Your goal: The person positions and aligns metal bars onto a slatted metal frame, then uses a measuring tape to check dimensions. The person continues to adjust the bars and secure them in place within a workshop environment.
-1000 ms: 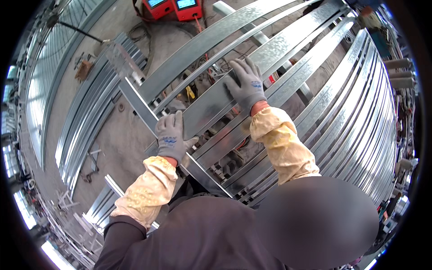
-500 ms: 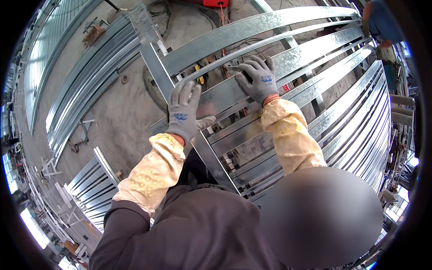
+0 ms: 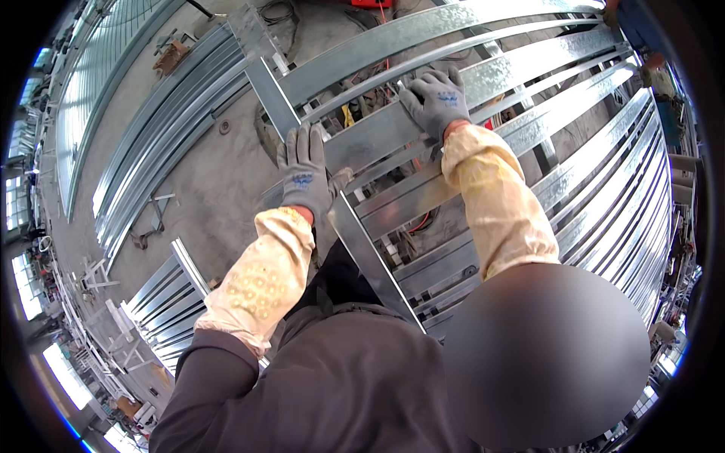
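Note:
I lean over a frame of long galvanized steel channels (image 3: 529, 68) joined to a cross rail (image 3: 268, 90) at their left ends. My left hand (image 3: 306, 174), in a grey glove with a yellow sleeve guard, lies flat on the cross rail where it meets a channel, thumb spread to the right. My right hand (image 3: 436, 98), gloved the same way, lies flat on a wide channel further out, its fingertips at the channel's far edge. Neither hand holds a tool.
Long steel profiles (image 3: 151, 151) lie stacked on the concrete floor at left, with a shorter stack (image 3: 162, 291) near my left elbow. A red box (image 3: 370, 3) sits at the top edge. Red cable (image 3: 423, 223) and a yellow tool (image 3: 347, 115) show beneath the frame.
My left hand has let go of the cross rail's edge and slid further up it, now lying flat. My right hand stays on the wide channel. My head has leaned further forward.

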### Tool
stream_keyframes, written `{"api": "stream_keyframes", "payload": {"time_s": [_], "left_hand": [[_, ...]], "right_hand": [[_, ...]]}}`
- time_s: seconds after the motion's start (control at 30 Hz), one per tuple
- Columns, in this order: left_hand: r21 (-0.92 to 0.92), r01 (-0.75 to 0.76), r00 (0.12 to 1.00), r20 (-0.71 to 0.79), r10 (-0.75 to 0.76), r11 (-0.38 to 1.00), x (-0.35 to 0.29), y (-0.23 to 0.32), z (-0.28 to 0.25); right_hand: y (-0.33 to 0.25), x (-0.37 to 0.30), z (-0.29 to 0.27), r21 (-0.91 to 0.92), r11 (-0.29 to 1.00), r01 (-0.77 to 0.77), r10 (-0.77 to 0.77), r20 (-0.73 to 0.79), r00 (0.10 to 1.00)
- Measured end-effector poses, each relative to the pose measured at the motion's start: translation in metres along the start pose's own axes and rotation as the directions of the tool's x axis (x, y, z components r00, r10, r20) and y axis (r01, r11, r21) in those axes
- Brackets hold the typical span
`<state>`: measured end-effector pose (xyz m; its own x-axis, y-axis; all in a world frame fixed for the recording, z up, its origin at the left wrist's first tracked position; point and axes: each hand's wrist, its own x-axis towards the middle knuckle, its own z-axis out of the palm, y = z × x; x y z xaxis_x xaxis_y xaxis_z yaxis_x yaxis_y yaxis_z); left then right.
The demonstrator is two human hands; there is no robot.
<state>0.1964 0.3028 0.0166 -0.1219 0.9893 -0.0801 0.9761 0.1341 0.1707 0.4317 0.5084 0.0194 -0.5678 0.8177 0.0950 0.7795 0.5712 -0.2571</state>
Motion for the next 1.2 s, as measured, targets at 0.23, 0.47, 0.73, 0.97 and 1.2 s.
{"api": "stream_keyframes", "payload": {"time_s": [0.23, 0.47, 0.73, 0.97, 1.2], "left_hand": [[-0.508, 0.264, 0.902, -0.172, -0.396, 0.82, -0.046, -0.02, 0.046], [-0.98, 0.183, 0.835, 0.115, -0.537, 0.075, -0.02, 0.018, 0.051], [-0.923, 0.245, 0.781, 0.005, -0.624, 0.298, -0.021, 0.012, 0.067], [-0.869, 0.406, 0.714, 0.109, -0.691, 0.282, -0.012, 0.018, 0.035], [-0.791, 0.534, 0.648, 0.157, -0.745, 0.299, -0.004, 0.008, 0.048]], "right_hand": [[-0.023, 0.016, 0.002, -0.091, 0.996, 0.012, 0.0, 0.13, 0.992], [-0.063, 0.022, -0.001, -0.094, 0.995, -0.025, 0.052, 0.297, 0.953], [-0.068, 0.046, -0.005, -0.13, 0.991, -0.013, 0.07, 0.448, 0.891], [-0.06, 0.076, 0.022, -0.206, 0.978, -0.029, 0.114, 0.415, 0.903], [-0.064, 0.064, 0.024, -0.196, 0.981, 0.013, 0.066, 0.388, 0.919]]}}
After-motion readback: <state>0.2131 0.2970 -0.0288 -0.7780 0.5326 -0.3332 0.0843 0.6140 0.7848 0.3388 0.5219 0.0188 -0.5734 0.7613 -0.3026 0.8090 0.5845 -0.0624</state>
